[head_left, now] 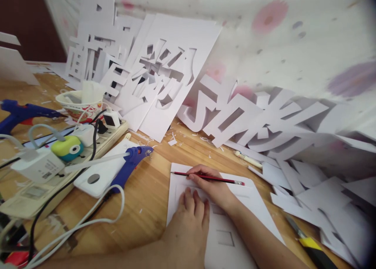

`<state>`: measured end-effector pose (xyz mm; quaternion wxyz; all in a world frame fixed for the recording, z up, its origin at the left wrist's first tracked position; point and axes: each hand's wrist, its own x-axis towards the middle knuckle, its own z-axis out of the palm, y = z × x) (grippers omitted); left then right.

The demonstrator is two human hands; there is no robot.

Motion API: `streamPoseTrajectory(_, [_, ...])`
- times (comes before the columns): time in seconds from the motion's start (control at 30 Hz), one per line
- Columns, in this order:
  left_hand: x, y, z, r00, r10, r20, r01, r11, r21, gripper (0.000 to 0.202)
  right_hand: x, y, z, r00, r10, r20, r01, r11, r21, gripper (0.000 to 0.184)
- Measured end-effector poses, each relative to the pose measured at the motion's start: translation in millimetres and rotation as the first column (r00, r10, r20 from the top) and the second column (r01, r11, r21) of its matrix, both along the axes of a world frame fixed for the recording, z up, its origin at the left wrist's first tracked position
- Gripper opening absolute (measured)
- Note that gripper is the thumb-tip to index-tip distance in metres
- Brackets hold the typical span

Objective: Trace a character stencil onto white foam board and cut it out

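Note:
My right hand (210, 183) is closed round a red and black pencil (219, 178), whose tip points left near the top left corner of a white board sheet (249, 206). My left hand (189, 220) lies flat on the sheet just below, fingers stretched out and pressing on it. A square cut-out or outline shows in the sheet near my right forearm. To the left of the sheet lies a blue glue gun (129, 165), its front resting over a white box (101, 175).
A power strip (32, 196) with chargers and cables runs along the left. Behind it stand a paper cup (82, 104) and another blue glue gun (26, 112). Cut white characters (246, 112) lean on the back curtain. A yellow and black utility knife (314, 251) lies right, beside board scraps (320, 198).

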<state>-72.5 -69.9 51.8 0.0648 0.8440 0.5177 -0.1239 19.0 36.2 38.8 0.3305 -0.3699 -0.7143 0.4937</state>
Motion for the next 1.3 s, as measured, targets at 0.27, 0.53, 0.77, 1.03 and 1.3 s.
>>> streamPoseTrajectory(0.27, [0.1,-5.3,3.7,0.997,0.040,0.067,-0.041,0.999,0.018,0.112,2.5,-0.3,2.9,0.995,-0.015,-0.098,0.004,0.994,-0.109,0.008])
streamPoseTrajectory(0.53, [0.9,-4.9,-3.6,0.995,0.035,0.098,-0.037,0.999,0.021,0.116,23.9,18.8,3.6,0.868,-0.182,-0.462,0.028,0.947,-0.320,0.015])
streamPoseTrajectory(0.77, [-2.2,-1.4,-1.1,0.993,0.041,0.113,-0.037,0.998,-0.043,0.109,86.8,38.3,50.6,0.689,-0.337,-0.641,0.155,0.933,-0.324,0.010])
streamPoseTrajectory(1.03, [-7.3,-1.0,-13.2,0.989,0.008,0.149,-0.014,0.999,0.043,0.104,136.4,37.7,82.1,0.618,-0.406,-0.673,0.321,0.912,-0.255,0.015])
streamPoseTrajectory(1.3, [-10.6,-2.7,-16.1,0.988,-0.005,0.151,-0.009,0.996,0.092,0.100,128.2,43.5,68.7,0.689,-0.401,-0.604,0.318,0.916,-0.245,0.024])
